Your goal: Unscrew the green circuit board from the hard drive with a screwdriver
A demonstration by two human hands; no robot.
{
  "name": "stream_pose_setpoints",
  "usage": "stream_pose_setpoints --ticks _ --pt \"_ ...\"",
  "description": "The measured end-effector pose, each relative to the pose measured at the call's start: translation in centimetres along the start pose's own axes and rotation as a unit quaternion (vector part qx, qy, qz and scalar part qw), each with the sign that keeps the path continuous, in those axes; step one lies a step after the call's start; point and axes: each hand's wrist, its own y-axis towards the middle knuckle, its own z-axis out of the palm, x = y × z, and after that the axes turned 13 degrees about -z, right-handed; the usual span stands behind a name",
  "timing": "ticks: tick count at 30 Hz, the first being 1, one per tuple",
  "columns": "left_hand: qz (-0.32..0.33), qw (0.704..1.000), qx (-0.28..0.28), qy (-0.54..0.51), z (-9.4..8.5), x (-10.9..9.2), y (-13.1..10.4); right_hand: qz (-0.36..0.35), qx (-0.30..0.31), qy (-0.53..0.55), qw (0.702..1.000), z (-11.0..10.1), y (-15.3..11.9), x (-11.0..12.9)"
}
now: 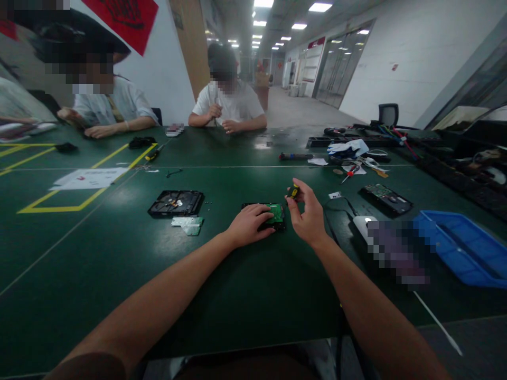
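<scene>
In the head view a hard drive (279, 212) with a green circuit board lies on the table. My left hand (250, 222) covers its left part and holds it, fingers across the top and thumb along the near edge. Just right of the drive and raised above the table, my right hand (307, 214) pinches a screwdriver (293, 191) by its short yellow-and-black handle; its blade cannot be made out. Further left sits an opened black drive casing (177, 202), with a loose circuit board (189, 225) in front and several tiny pieces beside it.
Another hard drive (386, 199) lies right, beyond a blue tray (459, 248) and a cabled, partly blurred device (362, 227). Behind are gloves (348, 149), tools and cables. Another screwdriver (154, 152) and paper (89, 178) lie left. Co-workers (227, 105) sit across the green table (237, 295).
</scene>
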Motion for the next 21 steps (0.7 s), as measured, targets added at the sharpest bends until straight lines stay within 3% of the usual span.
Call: stream_pose_setpoints --ticks 21 --pt "0.001 1.0 0.0 0.003 0.22 0.23 0.02 -0.019 -0.006 -0.036 0.999 -0.19 0.17 -0.02"
